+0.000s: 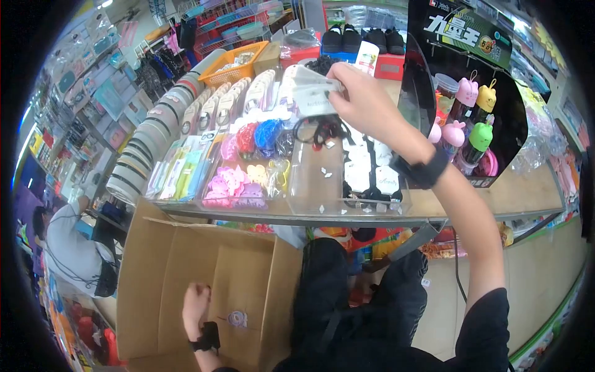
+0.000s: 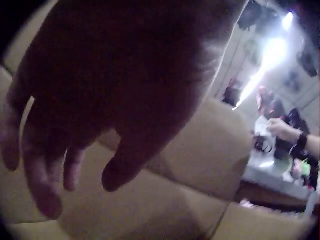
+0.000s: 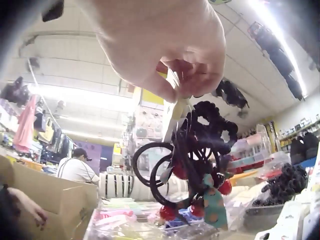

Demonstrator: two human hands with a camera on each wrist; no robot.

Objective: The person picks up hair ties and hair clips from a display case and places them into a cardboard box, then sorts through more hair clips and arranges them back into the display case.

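Observation:
My right hand (image 1: 365,93) pinches several white cards (image 1: 313,99) by their upper edge, above the display table. Black hair ties (image 3: 192,160) hang from the cards, with red beads and a teal dotted bow (image 3: 214,202) among them in the right wrist view. Down at the lower left, my left hand (image 1: 196,304) is inside the cardboard box (image 1: 149,266), fingers loosely spread and holding nothing. A small round purple-and-clear item (image 1: 237,318) lies on the box floor beside it.
Clear trays hold pink clips (image 1: 228,186), blue and red hair bands (image 1: 268,136) and white carded ties (image 1: 365,173). A black rack with animal-topped bottles (image 1: 480,139) stands at the right. Rolled headbands (image 1: 145,142) line the table's left side. Another person (image 1: 74,254) is at far left.

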